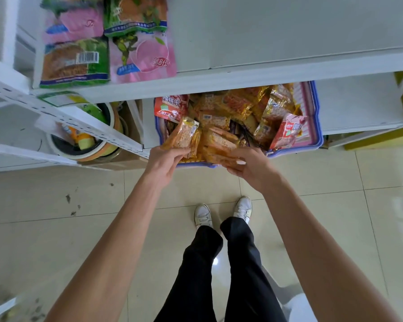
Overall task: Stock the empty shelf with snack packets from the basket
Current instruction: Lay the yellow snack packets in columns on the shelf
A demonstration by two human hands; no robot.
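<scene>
We're pinching 1 crinkly orange snack packet (180,135) in our left hand (165,163) and a second orange packet (221,145) in our right hand (247,166), both over the blue plastic basket (317,117). The bare white metal shelf (288,38) sits upper right of frame.

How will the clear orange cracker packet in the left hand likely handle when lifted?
The clear orange cracker packet probably stays fairly stiff: square crackers fill it. Its glossy film looks slippery, so the left hand, pinching one end, may lose it. The crackers seem fragile if squeezed.
</scene>
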